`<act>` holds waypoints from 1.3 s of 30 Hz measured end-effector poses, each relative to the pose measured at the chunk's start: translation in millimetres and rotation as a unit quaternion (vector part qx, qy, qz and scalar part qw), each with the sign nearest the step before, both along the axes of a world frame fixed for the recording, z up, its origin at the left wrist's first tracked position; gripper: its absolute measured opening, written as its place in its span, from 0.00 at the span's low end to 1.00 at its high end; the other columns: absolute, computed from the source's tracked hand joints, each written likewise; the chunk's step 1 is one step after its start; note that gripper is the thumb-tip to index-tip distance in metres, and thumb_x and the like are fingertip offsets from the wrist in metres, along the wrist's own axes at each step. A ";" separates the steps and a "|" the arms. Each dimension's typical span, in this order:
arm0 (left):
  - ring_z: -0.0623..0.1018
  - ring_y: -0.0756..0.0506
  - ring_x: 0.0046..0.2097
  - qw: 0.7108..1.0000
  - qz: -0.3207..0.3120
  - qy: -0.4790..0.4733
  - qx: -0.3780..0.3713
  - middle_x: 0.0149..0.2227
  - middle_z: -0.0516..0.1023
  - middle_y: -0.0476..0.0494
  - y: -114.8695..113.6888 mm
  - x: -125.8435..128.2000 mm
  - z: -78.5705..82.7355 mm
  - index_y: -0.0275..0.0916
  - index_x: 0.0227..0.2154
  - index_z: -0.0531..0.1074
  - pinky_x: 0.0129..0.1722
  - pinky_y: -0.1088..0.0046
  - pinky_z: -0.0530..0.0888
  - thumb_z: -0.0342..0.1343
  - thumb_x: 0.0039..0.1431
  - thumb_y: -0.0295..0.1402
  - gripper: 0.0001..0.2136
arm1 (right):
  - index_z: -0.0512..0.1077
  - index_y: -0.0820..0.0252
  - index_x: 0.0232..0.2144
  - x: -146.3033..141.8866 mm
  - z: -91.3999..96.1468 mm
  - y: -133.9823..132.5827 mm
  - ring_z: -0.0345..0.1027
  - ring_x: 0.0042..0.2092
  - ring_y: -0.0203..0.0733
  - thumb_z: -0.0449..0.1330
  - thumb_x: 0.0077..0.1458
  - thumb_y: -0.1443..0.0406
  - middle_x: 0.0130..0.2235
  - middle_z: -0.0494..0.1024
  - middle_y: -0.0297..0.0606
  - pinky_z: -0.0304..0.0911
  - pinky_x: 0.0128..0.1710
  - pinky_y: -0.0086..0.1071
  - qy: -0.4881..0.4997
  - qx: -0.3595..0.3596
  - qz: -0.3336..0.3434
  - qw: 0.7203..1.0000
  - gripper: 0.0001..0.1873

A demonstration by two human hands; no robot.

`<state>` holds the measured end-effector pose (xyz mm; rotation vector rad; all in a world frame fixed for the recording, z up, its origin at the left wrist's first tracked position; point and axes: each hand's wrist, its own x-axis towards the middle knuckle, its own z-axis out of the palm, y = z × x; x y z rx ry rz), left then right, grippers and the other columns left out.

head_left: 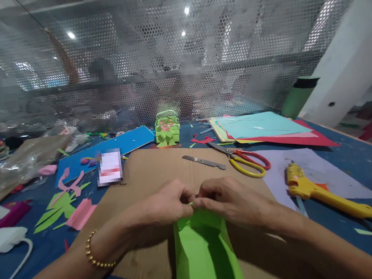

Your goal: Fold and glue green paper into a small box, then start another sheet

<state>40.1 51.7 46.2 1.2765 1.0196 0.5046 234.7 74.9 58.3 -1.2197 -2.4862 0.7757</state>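
Left hand (175, 203) and right hand (231, 201) pinching far end of folded bright-green paper strip (200, 265); long axis runs nearward, neither hand closer.

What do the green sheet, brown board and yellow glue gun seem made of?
Green sheet: matte paper or thin card, showing folds. Brown board: probably cardboard, dull, with a faint crease. Yellow glue gun: likely plastic, smooth and moulded-looking.

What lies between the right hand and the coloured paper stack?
In the head view, the red-and-yellow-handled scissors lie between the right hand and the coloured paper stack, with a metal blade beside them.
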 end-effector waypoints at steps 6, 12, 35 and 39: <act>0.65 0.52 0.23 0.998 0.047 0.012 0.028 0.21 0.64 0.53 18.8 -12.2 -6.4 0.37 0.22 0.69 0.22 0.76 0.60 0.59 0.43 0.27 0.04 | 0.76 0.60 0.33 19.2 18.4 7.6 0.65 0.31 0.37 0.54 0.62 0.61 0.30 0.75 0.34 0.55 0.30 0.31 -0.002 0.035 -0.021 0.999 0.13; 0.63 0.53 0.22 0.993 0.072 0.060 0.068 0.18 0.65 0.53 43.9 -23.6 -3.8 0.36 0.18 0.69 0.21 0.78 0.56 0.58 0.37 0.26 0.03 | 0.71 0.61 0.41 17.4 11.6 -6.6 0.67 0.34 0.40 0.59 0.56 0.61 0.36 0.75 0.37 0.58 0.33 0.32 0.001 0.053 -0.065 0.997 0.12; 0.66 0.51 0.26 0.967 -0.158 0.101 0.174 0.24 0.66 0.53 48.1 -34.2 -5.4 0.36 0.25 0.71 0.25 0.76 0.61 0.60 0.53 0.35 0.08 | 0.80 0.59 0.33 7.3 1.3 -5.5 0.67 0.29 0.36 0.53 0.56 0.69 0.30 0.80 0.34 0.54 0.28 0.29 -0.025 -0.004 -0.039 0.999 0.14; 0.65 0.51 0.27 0.956 -0.172 0.120 0.207 0.25 0.65 0.54 47.6 -34.9 -4.0 0.36 0.25 0.70 0.26 0.76 0.60 0.57 0.54 0.33 0.07 | 0.80 0.59 0.35 5.2 2.8 -6.0 0.68 0.30 0.35 0.54 0.56 0.69 0.31 0.81 0.35 0.55 0.30 0.28 -0.020 -0.010 -0.037 0.999 0.14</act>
